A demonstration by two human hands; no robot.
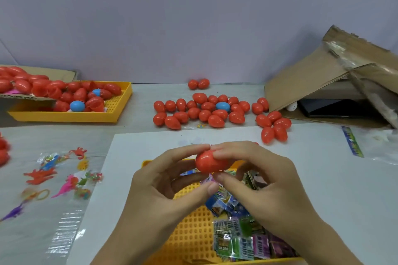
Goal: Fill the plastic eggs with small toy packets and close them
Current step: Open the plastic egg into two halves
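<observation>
Both my hands, left (163, 180) and right (258, 176), pinch one red egg (212, 161) above the yellow tray (189, 234) of packets (239, 236). Closing step, I judge; next, squeeze halves until seated.

I am bringing both hands together at chest level: my left hand (163, 180) is curling in from the left, thumb below and fingers above, while my right hand (258, 178) is arching over from the right, both pinching the same red egg (210, 162).
</observation>
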